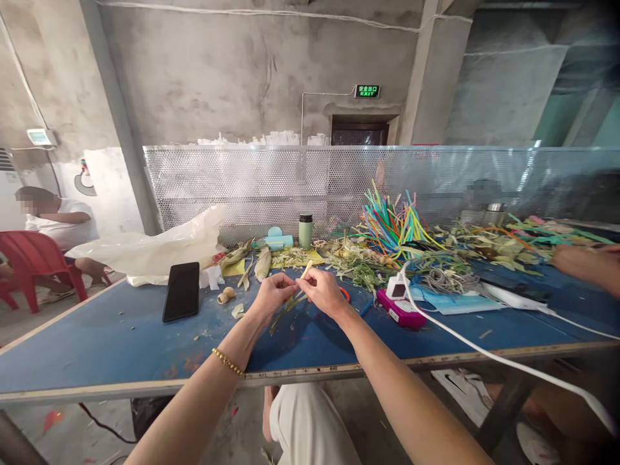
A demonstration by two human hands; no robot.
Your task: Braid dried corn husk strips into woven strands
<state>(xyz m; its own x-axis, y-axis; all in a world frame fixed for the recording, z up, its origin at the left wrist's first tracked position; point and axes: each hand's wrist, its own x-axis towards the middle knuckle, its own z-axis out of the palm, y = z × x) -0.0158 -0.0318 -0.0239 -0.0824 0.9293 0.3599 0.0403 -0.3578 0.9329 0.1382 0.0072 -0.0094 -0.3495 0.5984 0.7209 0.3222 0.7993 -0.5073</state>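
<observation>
Over the blue table (111, 342), my left hand (272, 294) and my right hand (323, 290) meet, both pinched on a thin green stalk with a pale tip (295, 298). The stalk runs from upper right, near my right fingers, down to the lower left below my left hand. A gold bead bracelet (227, 363) sits on my left wrist. An orange-handled tool (345, 294) lies partly hidden just behind my right hand.
A black phone (181, 291) lies left of my hands, beside a white plastic bag (159, 248). Behind are a green cup (305, 231), coloured strips (394, 223), plant scraps (358, 261), a pink device (400, 309) and a white cable (484, 352). Another person's arm (586, 265) rests at right; someone sits far left.
</observation>
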